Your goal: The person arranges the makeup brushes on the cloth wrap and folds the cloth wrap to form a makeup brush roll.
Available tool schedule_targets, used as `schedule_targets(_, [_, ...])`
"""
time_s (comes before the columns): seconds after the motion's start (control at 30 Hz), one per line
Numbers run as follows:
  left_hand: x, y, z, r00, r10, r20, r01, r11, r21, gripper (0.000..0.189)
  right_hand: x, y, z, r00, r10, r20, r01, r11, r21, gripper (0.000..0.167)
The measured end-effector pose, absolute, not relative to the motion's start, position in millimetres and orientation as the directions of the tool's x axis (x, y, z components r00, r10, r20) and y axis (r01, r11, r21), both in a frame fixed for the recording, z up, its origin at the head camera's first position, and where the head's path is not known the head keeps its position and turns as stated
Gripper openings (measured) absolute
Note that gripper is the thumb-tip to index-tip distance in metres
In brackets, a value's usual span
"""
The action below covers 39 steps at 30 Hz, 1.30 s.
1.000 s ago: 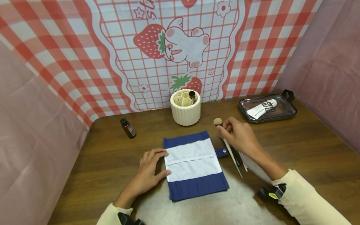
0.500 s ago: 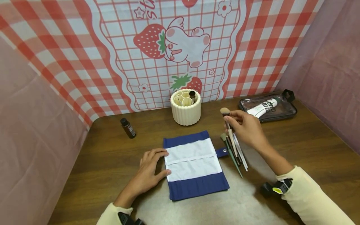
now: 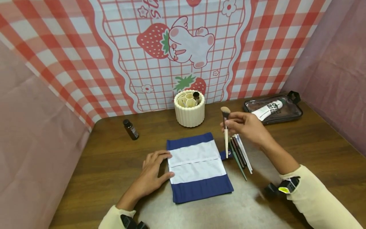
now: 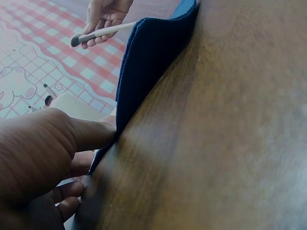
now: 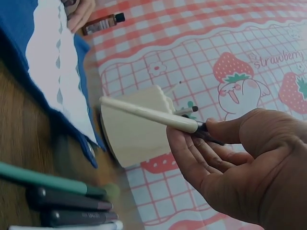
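My right hand pinches a makeup brush between thumb and fingers, its tan bristles up and pale handle pointing down. The brush is raised above the tabletop, beside a blue-and-white fabric brush roll. In the right wrist view the brush handle crosses in front of the cream holder. At the roll's left edge rests my left hand, thumb and fingers spread and touching the fabric. Several other brushes, one with a green handle, lie side by side right of the roll, next to its snap strap.
A ribbed cream holder with a few brushes in it stands at the back. To the left is a small dark bottle. A clear zip pouch with a white tube on it or inside lies at the back right.
My right hand has lifted the makeup brush from beside the other brushes and turned it more upright, toward the roll. The left hand stays on the roll's edge.
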<state>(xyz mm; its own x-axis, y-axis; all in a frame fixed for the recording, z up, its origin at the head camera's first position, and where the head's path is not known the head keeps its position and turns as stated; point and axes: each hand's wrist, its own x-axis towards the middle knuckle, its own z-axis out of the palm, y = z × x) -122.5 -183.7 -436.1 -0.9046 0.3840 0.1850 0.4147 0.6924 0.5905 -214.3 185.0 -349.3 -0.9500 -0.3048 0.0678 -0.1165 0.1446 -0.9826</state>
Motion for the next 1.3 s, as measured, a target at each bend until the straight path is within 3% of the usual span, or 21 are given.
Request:
schedule_targets(0.6, [-124,-185,-437,-0.906,0.387,0.170,0.408,0.693,0.594,0.062,-226,138,-349,-0.937,-0.337,0.088,-0.081,-0.036,-0.996,0.031])
schedule_targets(1.3, [-124,-186,-439,-0.906,0.382,0.183,0.411,0.690,0.596,0.062,-238,74,-366,-0.897,-0.433,0.090,-0.047,-0.109,-0.993,0.025])
